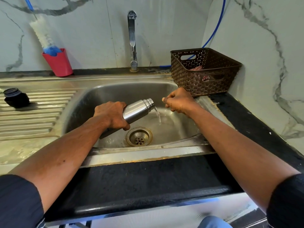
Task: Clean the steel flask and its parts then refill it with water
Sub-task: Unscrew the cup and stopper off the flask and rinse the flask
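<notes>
Left hand point(111, 115) grips the steel flask point(138, 110) mid-body, over the sink point(98, 96), mouth tipped toward 2 o'clock, water running out. Right hand point(178, 100) is a loose fist just beside the mouth, holding nothing I can see. Cap point(15, 97) sits on the drainboard at 9 o'clock. Tip: drop the mouth lower, aim at the drain point(139, 136), drain fully before refilling.

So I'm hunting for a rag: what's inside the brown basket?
Inside the brown basket, a red-and-white cloth shows over the rim and through the front handle slot. The lattice walls hide the rest of the basket's floor.
</notes>
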